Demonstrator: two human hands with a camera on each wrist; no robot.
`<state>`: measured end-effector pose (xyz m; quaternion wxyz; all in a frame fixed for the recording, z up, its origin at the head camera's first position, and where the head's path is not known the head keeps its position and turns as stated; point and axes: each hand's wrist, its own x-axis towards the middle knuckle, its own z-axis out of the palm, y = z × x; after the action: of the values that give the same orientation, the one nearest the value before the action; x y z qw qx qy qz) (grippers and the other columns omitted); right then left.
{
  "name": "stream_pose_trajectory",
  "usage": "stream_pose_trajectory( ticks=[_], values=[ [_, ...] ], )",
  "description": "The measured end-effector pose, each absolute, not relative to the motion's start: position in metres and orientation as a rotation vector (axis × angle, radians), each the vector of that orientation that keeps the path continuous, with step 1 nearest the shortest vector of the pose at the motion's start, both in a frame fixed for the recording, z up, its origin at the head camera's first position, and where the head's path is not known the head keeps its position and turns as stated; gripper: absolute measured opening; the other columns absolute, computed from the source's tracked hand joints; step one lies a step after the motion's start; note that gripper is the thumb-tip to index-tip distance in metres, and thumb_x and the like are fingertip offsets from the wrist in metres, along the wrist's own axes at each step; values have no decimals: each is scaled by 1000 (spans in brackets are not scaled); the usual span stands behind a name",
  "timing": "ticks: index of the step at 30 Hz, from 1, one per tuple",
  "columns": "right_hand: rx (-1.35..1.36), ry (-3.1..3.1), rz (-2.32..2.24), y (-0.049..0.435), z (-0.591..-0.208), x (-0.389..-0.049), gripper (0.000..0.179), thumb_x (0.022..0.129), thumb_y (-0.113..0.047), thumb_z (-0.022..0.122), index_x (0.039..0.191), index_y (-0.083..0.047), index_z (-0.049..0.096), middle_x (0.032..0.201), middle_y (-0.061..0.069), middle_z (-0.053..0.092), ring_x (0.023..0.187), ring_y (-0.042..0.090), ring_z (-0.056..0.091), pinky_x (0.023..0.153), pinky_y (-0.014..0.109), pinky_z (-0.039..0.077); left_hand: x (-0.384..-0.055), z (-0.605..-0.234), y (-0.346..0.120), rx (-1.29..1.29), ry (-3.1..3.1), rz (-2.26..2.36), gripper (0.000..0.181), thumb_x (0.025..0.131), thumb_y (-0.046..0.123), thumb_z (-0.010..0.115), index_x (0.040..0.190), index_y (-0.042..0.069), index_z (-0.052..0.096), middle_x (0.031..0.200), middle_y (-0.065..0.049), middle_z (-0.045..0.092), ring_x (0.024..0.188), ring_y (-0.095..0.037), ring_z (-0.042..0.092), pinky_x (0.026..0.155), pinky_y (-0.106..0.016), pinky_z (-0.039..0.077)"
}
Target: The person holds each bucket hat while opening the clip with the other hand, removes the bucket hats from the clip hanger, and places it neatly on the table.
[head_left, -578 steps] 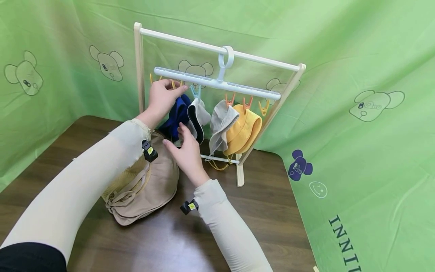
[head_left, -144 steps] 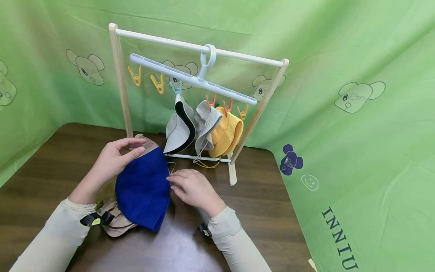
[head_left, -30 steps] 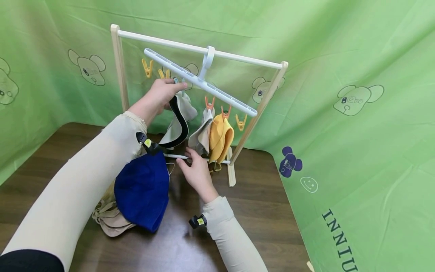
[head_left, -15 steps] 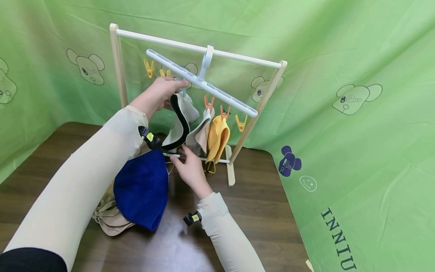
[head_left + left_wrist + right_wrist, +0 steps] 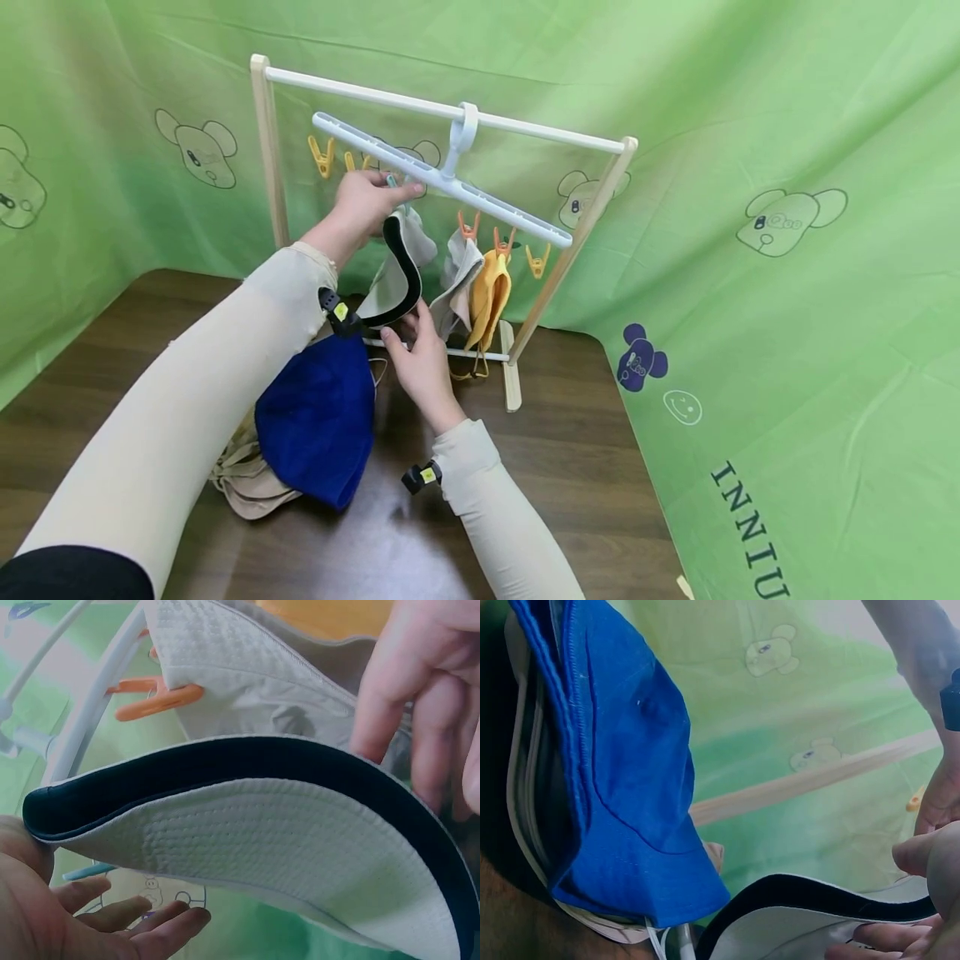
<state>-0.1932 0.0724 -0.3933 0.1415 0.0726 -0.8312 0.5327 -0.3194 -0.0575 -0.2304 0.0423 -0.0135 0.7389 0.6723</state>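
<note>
Green cloth backdrop [image 5: 720,100]: hangs in soft folds behind and beside the table, printed with outlined animal heads, a purple one and lettering. Table [image 5: 585,467]: brown wood grain, glossy highlight in the foreground. Rack [image 5: 352,90]: stands towards the back; pale-blue hanger [image 5: 510,215] slants from its top rail. Blue hat [image 5: 318,425]: lies over a beige hat [image 5: 258,492]. Black-banded white hat [image 5: 386,287]: hangs beside the grey hat [image 5: 456,279]. Right hand [image 5: 423,367]: fingers behind its brim, thumb apart. Left hand [image 5: 363,204]: partly hidden; thumb and forefinger seemingly pinch the light-blue clip [image 5: 392,181] above that hat.
</note>
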Motion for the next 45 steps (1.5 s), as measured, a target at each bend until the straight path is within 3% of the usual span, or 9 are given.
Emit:
stream_pose_trajectory(
  ticks=[7, 14, 17, 24, 31, 41, 45],
  values=[
    [186, -2362, 1551, 73, -392, -196, 66, 97, -18, 71, 155, -15, 39, 134, 9, 68, 123, 25, 65, 98, 44, 55, -321, -236, -52, -44, 2275, 2086, 38, 84, 43, 85, 100, 15, 65, 90, 3, 54, 57, -9, 42, 56, -25, 41],
    [144, -2331, 1499, 77, -388, -200, 68, 97, -18, 72, 155, -11, 38, 129, 14, 68, 117, 25, 68, 99, 39, 56, -320, -246, -51, 15, 2349, 2176, 39, 83, 42, 86, 106, 14, 70, 97, 4, 57, 89, -12, 50, 73, -27, 41],
    [135, -2338, 1475, 79, -385, -201, 69, 97, -20, 71, 157, -11, 37, 130, 14, 67, 118, 26, 68, 99, 39, 55, -320, -252, -50, 36, 2333, 2235, 38, 84, 37, 86, 109, 12, 72, 97, 4, 60, 94, -12, 52, 76, -26, 44],
    [165, -2334, 1440, 82, -378, -207, 68, 97, -18, 71, 155, -7, 39, 132, 17, 65, 121, 29, 65, 102, 43, 54, -322, -256, -50, 50, 2346, 2277, 33, 85, 34, 86, 106, 12, 72, 89, 5, 60, 89, -11, 50, 74, -26, 43],
    [173, -2344, 1409, 83, -372, -212, 68, 96, -18, 72, 155, -8, 41, 130, 18, 66, 120, 30, 65, 100, 44, 54, -318, -256, -49, 32, 2422, 2240, 35, 87, 36, 83, 112, 13, 74, 86, 6, 58, 84, -11, 48, 68, -26, 41],
    [174, -2437, 1228, 88, -358, -225, 72, 93, -25, 75, 155, -7, 42, 145, 15, 59, 124, 27, 62, 102, 43, 52, -315, -256, -48, 62, 2475, 2197, 37, 88, 40, 82, 113, 13, 74, 96, 4, 63, 85, -12, 50, 70, -26, 43],
    [153, -2467, 1168, 90, -355, -231, 72, 91, -25, 77, 153, -7, 45, 140, 14, 63, 125, 27, 62, 106, 42, 48, -315, -258, -47, 71, 2511, 2163, 36, 89, 43, 80, 110, 15, 73, 102, 2, 65, 79, -12, 48, 68, -26, 42]
  ],
)
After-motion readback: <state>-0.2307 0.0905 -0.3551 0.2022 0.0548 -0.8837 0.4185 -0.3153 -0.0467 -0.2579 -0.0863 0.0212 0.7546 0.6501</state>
